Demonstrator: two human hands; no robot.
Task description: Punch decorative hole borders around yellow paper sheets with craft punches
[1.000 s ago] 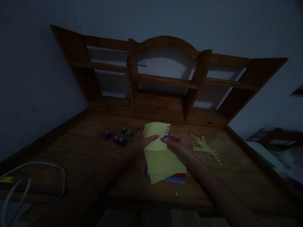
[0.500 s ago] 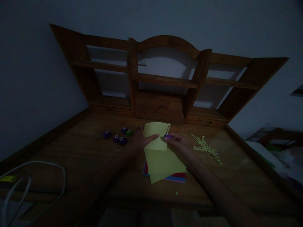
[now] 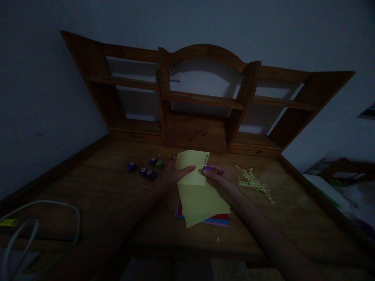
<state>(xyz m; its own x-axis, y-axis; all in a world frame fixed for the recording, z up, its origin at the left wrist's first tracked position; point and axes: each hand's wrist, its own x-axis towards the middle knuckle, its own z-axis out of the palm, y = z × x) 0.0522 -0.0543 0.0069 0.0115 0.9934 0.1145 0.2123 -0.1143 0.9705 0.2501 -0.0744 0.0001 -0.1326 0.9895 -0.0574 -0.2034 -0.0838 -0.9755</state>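
My left hand (image 3: 172, 173) grips the left side of a yellow sheet of paper (image 3: 191, 160), thumb laid across its top and the other fingers partly hidden. Between the thumb and fingers of my right hand (image 3: 219, 174) is a small purple paper punch (image 3: 207, 169), set on the sheet's right edge. A row of punched holes runs up that edge above the punch. Below lies a second yellow sheet (image 3: 202, 203), over a stack of coloured paper (image 3: 220, 219) in red, blue and pink.
Left of my hands stand several purple punches (image 3: 151, 174), a green punch (image 3: 159, 164) and a partly covered red one (image 3: 174, 159). Punched yellow strips (image 3: 254, 182) lie crossed at right. A wooden shelf (image 3: 202, 99) backs the desk; a white cable (image 3: 76, 212) loops at left.
Both hands keep their hold on the paper and the punch. The view has shifted very slightly, and the row of holes looks almost the same.
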